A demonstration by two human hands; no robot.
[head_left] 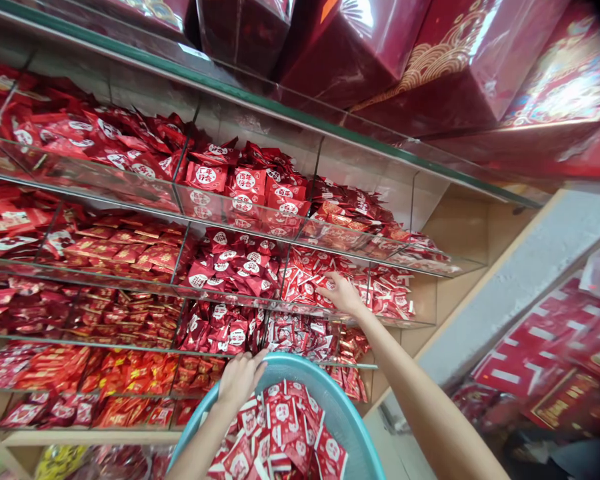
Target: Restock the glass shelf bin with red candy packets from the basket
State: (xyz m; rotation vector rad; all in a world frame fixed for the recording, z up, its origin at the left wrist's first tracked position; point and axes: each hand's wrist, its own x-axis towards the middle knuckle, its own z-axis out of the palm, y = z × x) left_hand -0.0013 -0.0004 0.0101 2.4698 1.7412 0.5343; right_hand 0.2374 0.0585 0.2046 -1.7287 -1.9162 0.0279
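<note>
A light-blue plastic basket (354,393) at the bottom centre holds a heap of red and white candy packets (286,427). My left hand (240,379) is closed over the basket's far-left rim, its undersides hidden. Farther out, my right hand (341,293) reaches over the clear front lip of a shelf compartment. Its thumb and fingers are apart, with nothing visible between them. Just beyond the fingertips lie small red and white packets (300,275) filling that compartment.
Stepped shelves with glass dividers (320,153) hold many red packets (245,180). Large dark-red boxes (350,53) stand on a glass shelf (260,100) overhead. At right are a pale wall edge (485,300) and hanging red packages (530,333). Bagged goods (60,461) lie below.
</note>
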